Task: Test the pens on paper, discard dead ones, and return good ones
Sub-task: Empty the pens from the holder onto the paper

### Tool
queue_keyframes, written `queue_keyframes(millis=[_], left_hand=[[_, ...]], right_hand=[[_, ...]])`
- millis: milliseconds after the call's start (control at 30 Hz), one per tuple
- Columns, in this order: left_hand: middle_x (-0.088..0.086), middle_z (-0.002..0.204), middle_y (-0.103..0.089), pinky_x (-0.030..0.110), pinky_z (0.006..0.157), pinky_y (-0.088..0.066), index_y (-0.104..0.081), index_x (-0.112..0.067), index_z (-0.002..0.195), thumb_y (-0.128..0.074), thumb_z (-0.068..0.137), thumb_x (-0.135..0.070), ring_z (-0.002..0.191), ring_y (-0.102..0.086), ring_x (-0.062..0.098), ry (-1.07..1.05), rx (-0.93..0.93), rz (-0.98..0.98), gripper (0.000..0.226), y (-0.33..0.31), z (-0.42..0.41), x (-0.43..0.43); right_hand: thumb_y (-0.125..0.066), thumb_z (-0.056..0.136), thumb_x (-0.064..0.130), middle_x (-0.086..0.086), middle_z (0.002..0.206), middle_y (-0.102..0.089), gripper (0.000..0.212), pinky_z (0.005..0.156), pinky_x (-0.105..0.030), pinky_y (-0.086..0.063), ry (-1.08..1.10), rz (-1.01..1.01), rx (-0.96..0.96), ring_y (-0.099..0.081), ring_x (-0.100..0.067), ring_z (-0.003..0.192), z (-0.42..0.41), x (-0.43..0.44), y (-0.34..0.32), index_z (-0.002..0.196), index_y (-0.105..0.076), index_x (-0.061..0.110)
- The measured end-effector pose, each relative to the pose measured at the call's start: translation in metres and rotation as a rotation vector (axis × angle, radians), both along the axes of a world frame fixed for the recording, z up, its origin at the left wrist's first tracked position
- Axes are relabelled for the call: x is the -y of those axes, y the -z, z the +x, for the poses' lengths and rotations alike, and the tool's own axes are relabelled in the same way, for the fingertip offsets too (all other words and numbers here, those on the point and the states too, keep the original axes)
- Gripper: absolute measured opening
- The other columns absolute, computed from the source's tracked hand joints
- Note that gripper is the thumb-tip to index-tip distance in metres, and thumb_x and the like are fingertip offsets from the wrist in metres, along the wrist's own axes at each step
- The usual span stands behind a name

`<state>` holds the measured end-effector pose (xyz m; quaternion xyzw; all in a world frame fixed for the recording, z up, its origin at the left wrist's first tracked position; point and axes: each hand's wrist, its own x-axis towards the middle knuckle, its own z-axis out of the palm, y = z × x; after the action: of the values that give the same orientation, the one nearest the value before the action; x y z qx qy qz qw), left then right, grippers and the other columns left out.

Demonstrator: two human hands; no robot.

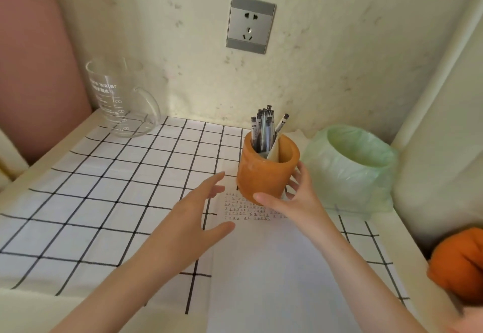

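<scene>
An orange pen holder (264,168) stands at the far end of a white sheet of paper (282,267) and holds several grey pens (265,130) with a folded slip beside them. My right hand (295,199) wraps around the holder's lower right side, thumb across its front. My left hand (193,217) hovers open just left of the holder, fingers spread, not touching it. Small rows of black test marks (248,210) cover the paper's top, partly hidden by the holder and my right hand.
A small bin lined with a pale green bag (352,168) stands right of the holder. A clear glass measuring jug (117,103) sits at the back left on the black-grid tablecloth (104,202). An orange object (460,264) lies at the right edge. A wall socket (251,24) is above.
</scene>
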<state>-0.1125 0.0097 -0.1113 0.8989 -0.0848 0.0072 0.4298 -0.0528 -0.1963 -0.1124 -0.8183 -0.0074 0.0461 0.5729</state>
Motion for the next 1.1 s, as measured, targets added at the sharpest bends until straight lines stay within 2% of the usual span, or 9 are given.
queue_keyframes(millis=[67,133,367,533,667,800,900,1000,1100], left_hand=[[-0.029,0.127,-0.043,0.013,0.098,-0.029,-0.018,-0.044,0.139,-0.069,0.078,-0.036,0.117,-0.037,-0.012,0.004,0.000,-0.023,0.080,-0.001,0.005,0.004],[-0.028,0.128,-0.043,0.014,0.099,-0.030,-0.018,-0.045,0.139,-0.069,0.078,-0.036,0.119,-0.038,-0.011,0.010,-0.011,-0.040,0.080,0.001,0.008,0.005],[-0.026,0.133,-0.038,0.015,0.101,-0.031,-0.018,-0.045,0.139,-0.070,0.077,-0.036,0.117,-0.035,-0.014,0.011,-0.010,-0.021,0.081,0.006,0.004,-0.002],[-0.024,0.136,-0.033,0.019,0.103,-0.031,-0.017,-0.045,0.141,-0.076,0.070,-0.037,0.122,-0.031,-0.012,-0.003,0.003,-0.102,0.093,-0.002,0.005,-0.006],[-0.040,0.133,-0.019,0.015,0.104,-0.026,-0.008,-0.050,0.137,-0.077,0.053,-0.051,0.123,-0.027,-0.015,0.057,0.000,-0.189,0.109,-0.010,0.003,0.002],[-0.029,0.129,-0.045,0.016,0.096,-0.044,-0.023,-0.045,0.137,-0.091,0.047,-0.035,0.119,-0.044,-0.009,0.153,0.011,-0.323,0.113,-0.012,0.005,0.006],[-0.027,0.125,-0.048,0.019,0.093,-0.045,-0.029,-0.043,0.133,-0.092,0.042,-0.037,0.117,-0.046,-0.006,0.062,0.127,-0.226,0.111,-0.003,0.001,0.008],[-0.012,0.134,-0.039,0.017,0.094,-0.033,-0.030,-0.034,0.136,-0.090,0.046,-0.026,0.124,-0.034,0.003,-0.081,0.344,-0.022,0.109,0.004,0.003,0.005],[0.002,0.135,-0.038,0.023,0.097,-0.030,-0.034,-0.022,0.137,-0.087,0.050,-0.011,0.125,-0.034,0.017,-0.110,0.548,0.255,0.101,0.001,0.004,0.002]], right_hand=[[-0.090,0.055,0.032,0.011,0.136,-0.038,0.118,0.077,-0.007,-0.047,-0.006,0.059,0.027,-0.046,0.008,0.108,0.005,-0.007,0.003,0.146,-0.015,0.027],[-0.088,0.060,0.020,0.014,0.127,-0.041,0.108,0.064,0.000,-0.044,0.024,0.086,0.072,-0.045,0.013,0.097,0.011,-0.012,0.005,0.144,-0.020,0.025],[-0.090,0.057,0.022,0.014,0.120,-0.052,0.095,0.068,-0.011,-0.047,0.117,0.099,0.127,-0.052,0.002,0.105,0.020,-0.012,0.010,0.136,-0.038,0.027],[-0.090,0.053,0.026,0.014,0.124,-0.057,0.092,0.076,-0.018,-0.052,0.030,0.136,0.105,-0.056,-0.004,0.111,0.004,-0.006,-0.012,0.133,-0.044,0.032],[-0.094,0.046,0.028,0.012,0.123,-0.063,0.092,0.079,-0.024,-0.055,-0.121,0.273,0.031,-0.062,-0.005,0.108,-0.027,-0.003,-0.017,0.125,-0.049,0.038],[-0.088,0.049,0.019,0.003,0.125,-0.064,0.090,0.090,-0.038,-0.053,-0.310,0.311,-0.040,-0.061,-0.016,0.115,-0.040,-0.003,-0.010,0.130,-0.050,0.027],[-0.087,0.054,0.019,0.004,0.129,-0.061,0.091,0.096,-0.039,-0.050,-0.362,0.290,-0.064,-0.058,-0.017,0.119,-0.043,-0.001,-0.012,0.134,-0.045,0.029],[-0.092,0.050,0.037,0.013,0.134,-0.056,0.100,0.101,-0.046,-0.046,-0.316,0.285,-0.062,-0.057,-0.012,0.120,-0.042,0.003,-0.016,0.136,-0.040,0.039],[-0.090,0.048,0.045,0.001,0.128,-0.063,0.096,0.099,-0.055,-0.045,-0.372,0.438,-0.122,-0.059,-0.022,0.119,-0.046,0.002,-0.019,0.132,-0.047,0.028]])
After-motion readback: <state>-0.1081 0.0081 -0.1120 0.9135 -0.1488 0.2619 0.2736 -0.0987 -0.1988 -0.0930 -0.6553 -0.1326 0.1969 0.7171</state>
